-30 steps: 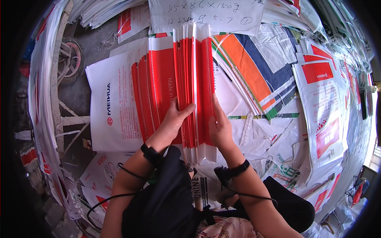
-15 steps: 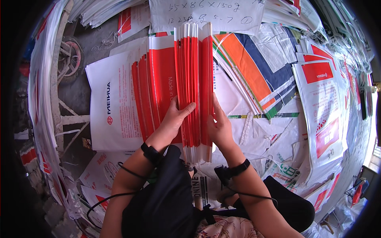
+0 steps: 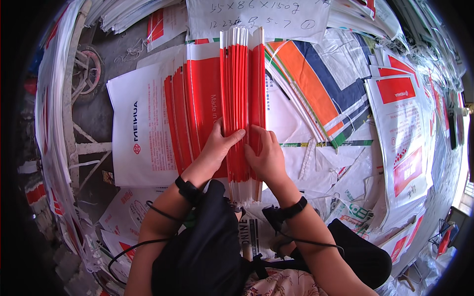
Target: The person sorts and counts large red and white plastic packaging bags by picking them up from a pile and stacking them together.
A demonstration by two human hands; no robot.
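Note:
Upright before me stands a bundle of folded red-and-white bags, their creased edges pressed close together as narrow stripes. My left hand is closed on the left side of the bundle, its thumb lying across the folds and its fingers partly hidden. At the right side, my right hand is closed around the wider outer fold, with thumb on the inner side and fingers bent over its face. Left of the bundle, more red-and-white bags lie overlapped like steps.
Orange, navy and green striped bags lie to the right, with a stack of printed white bags beyond. A white sheet with handwriting is at the far side. A metal frame and wheel stand left.
My right hand has moved left, from the bundle's outer right edge onto its outer fold, the fingers bending over it. The folds sit slightly closer together; my left hand has barely moved.

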